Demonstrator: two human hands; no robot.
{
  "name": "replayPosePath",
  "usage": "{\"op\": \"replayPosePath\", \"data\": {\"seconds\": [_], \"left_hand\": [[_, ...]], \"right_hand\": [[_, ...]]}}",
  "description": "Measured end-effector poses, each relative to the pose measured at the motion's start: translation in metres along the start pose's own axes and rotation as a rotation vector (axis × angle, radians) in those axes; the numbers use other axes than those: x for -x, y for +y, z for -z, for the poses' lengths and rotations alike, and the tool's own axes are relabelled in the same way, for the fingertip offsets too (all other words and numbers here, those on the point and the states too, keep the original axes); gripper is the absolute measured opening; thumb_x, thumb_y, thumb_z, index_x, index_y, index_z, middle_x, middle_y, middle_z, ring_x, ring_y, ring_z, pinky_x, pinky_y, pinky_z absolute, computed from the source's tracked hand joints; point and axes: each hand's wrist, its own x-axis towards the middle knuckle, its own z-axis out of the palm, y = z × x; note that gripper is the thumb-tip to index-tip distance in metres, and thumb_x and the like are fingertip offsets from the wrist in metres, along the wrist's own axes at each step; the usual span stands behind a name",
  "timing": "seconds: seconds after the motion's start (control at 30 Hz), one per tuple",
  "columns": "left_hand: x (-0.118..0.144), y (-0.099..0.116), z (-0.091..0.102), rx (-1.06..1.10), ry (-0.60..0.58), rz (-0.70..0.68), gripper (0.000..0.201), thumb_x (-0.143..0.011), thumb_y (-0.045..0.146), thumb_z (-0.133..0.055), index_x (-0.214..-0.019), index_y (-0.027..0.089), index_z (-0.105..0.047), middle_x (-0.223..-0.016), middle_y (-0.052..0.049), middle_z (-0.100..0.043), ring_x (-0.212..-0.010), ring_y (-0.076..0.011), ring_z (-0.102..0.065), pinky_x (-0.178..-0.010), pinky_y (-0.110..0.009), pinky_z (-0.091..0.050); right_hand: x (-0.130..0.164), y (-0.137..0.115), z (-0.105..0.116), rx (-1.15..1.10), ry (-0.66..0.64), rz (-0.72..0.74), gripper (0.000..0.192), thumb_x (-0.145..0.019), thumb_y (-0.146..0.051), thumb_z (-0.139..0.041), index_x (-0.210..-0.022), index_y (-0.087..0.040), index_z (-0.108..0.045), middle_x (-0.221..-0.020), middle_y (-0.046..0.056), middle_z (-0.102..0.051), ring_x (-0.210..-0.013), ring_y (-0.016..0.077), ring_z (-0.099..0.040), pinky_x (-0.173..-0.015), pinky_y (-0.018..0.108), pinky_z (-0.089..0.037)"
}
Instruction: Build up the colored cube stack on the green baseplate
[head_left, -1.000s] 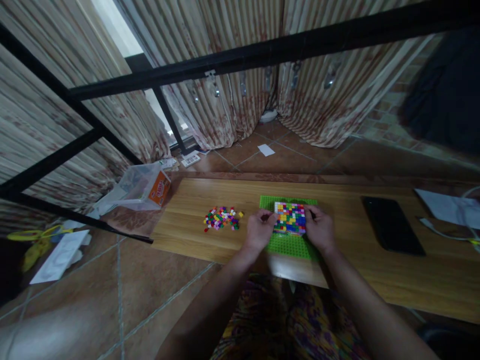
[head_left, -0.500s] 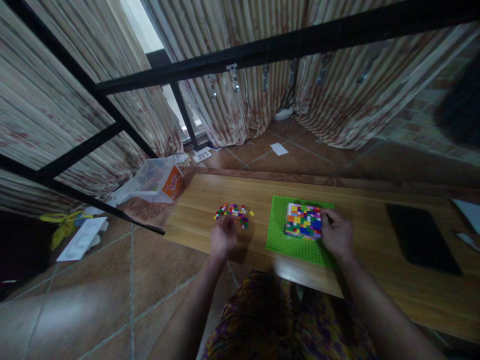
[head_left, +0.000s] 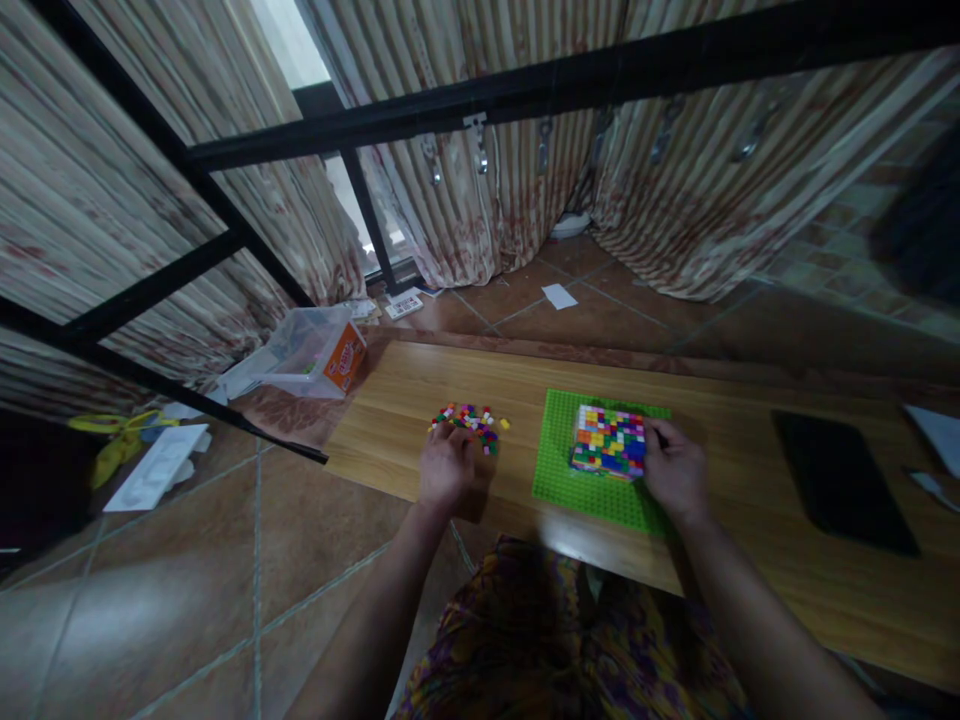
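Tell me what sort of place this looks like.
Probably a room in a home: long patterned curtains hang down to a brown tiled floor, and small colourful toy bricks lie in a loose pile on a wood-grain table.

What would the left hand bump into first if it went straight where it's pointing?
Probably the loose little bricks: the left hand is right at their near side, though depth is hard to judge.

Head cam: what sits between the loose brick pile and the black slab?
Head view, from loose brick pile to black slab: the green baseplate with the brick block on it, then the right hand at the block's right side.
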Motion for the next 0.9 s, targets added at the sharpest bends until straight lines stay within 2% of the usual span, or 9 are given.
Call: {"op": "replayPosePath", "data": {"seconds": [0.1,0.2,0.3,0.43,0.53,0.7,0.9], "left_hand": [[-0.001,0.002,0.002,0.008,0.009,-0.004,0.014,-0.087,0.020,-0.053,-0.088,0.021,-0.067,-0.099,-0.009,-0.064,-0.098,-0.0233,-0.060,-0.087,-0.033,-0.047],[-0.001,0.013,0.007,0.096,0.012,-0.003,0.013,-0.088,0.019,-0.051,-0.089,0.020,-0.064,-0.099,-0.008,-0.065,-0.096,-0.0213,-0.061,-0.084,-0.032,-0.047],[0.002,0.035,0.010,0.263,-0.060,-0.039,0.013,-0.087,0.018,-0.050,-0.088,0.020,-0.063,-0.092,-0.005,-0.067,-0.086,-0.0177,-0.063,-0.078,-0.029,-0.047],[0.007,0.068,0.003,0.465,-0.189,-0.127,0.013,-0.087,0.018,-0.050,-0.089,0.020,-0.063,-0.087,-0.003,-0.068,-0.079,-0.0142,-0.063,-0.072,-0.025,-0.047],[0.007,0.086,-0.004,0.559,-0.208,-0.144,0.012,-0.085,0.015,-0.052,-0.086,0.019,-0.063,-0.082,-0.002,-0.067,-0.074,-0.0127,-0.062,-0.069,-0.023,-0.047],[0.001,0.104,-0.006,0.589,-0.178,-0.173,0.015,-0.084,0.012,-0.053,-0.087,0.019,-0.066,-0.083,-0.001,-0.068,-0.074,-0.0117,-0.062,-0.069,-0.023,-0.048],[-0.002,0.116,-0.004,0.532,-0.173,-0.241,0.018,-0.087,0.013,-0.053,-0.093,0.021,-0.069,-0.091,-0.003,-0.070,-0.081,-0.0131,-0.065,-0.075,-0.024,-0.050]], "right_hand": [[0.000,-0.001,0.000,-0.010,-0.001,-0.002,0.036,-0.087,-0.043,-0.045,-0.090,-0.018,-0.070,-0.091,0.009,-0.072,-0.081,0.0240,-0.066,-0.073,0.036,-0.050],[0.001,-0.004,0.000,-0.024,-0.004,-0.011,0.035,-0.087,-0.042,-0.045,-0.089,-0.018,-0.070,-0.092,0.009,-0.071,-0.082,0.0241,-0.066,-0.074,0.036,-0.050],[0.000,-0.006,0.000,-0.034,-0.002,-0.007,0.034,-0.087,-0.041,-0.045,-0.087,-0.018,-0.070,-0.089,0.009,-0.071,-0.081,0.0234,-0.065,-0.074,0.035,-0.049],[-0.001,-0.008,0.000,-0.039,0.005,0.015,0.033,-0.087,-0.040,-0.045,-0.086,-0.018,-0.069,-0.086,0.008,-0.070,-0.079,0.0224,-0.064,-0.074,0.034,-0.048],[-0.001,-0.008,-0.001,-0.048,0.000,0.020,0.034,-0.087,-0.041,-0.044,-0.087,-0.018,-0.069,-0.086,0.008,-0.069,-0.079,0.0223,-0.064,-0.074,0.034,-0.048],[-0.002,-0.010,-0.001,-0.049,-0.002,0.028,0.035,-0.088,-0.041,-0.044,-0.086,-0.017,-0.070,-0.086,0.008,-0.069,-0.080,0.0219,-0.063,-0.073,0.033,-0.048],[-0.003,-0.013,0.000,-0.057,0.002,0.039,0.034,-0.089,-0.040,-0.044,-0.083,-0.018,-0.070,-0.082,0.007,-0.069,-0.077,0.0216,-0.063,-0.071,0.033,-0.047]]}}
